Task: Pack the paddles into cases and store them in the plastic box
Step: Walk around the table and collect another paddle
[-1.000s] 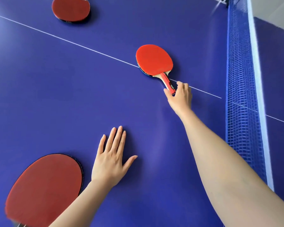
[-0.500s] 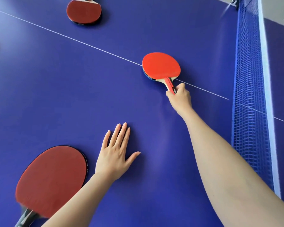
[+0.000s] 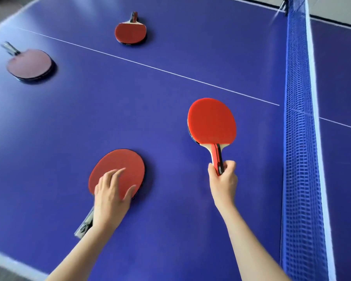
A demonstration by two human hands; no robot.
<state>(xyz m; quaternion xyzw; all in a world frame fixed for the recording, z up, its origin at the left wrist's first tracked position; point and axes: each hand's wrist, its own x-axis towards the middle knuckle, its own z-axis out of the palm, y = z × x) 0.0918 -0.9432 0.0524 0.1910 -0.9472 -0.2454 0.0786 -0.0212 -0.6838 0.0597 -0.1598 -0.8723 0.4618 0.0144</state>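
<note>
The left hand [image 3: 109, 196] lies over the lower part of the near paddle [image 3: 114, 169], fingers spread and slightly bent on its red rubber; they look relaxed, not closed round anything. This paddle lies flat on the blue table [image 3: 170, 230], its grey handle sticking out from under the wrist toward the near table edge. Motion blur makes the fingertips soft, so exact contact is hard to read.

To the right of that hand, well apart from it, the right hand [image 3: 223, 179] is clenched round the end of the red-and-black handle of a second paddle [image 3: 212, 121]. Its bright red blade points away from the grip, up the table. Whether the blade is lifted or touching the surface cannot be told, though a dark shadow sits close under its left edge. The net [image 3: 300, 138] runs along the right of this hand, near it.

Beyond both grips a white centre line [image 3: 150, 66] crosses the table. Far left of the left hand lies a third paddle [image 3: 29, 63], blurred, handle pointing away. Farthest, past the line, a fourth paddle [image 3: 130, 33] lies flat, handle also pointing away.
</note>
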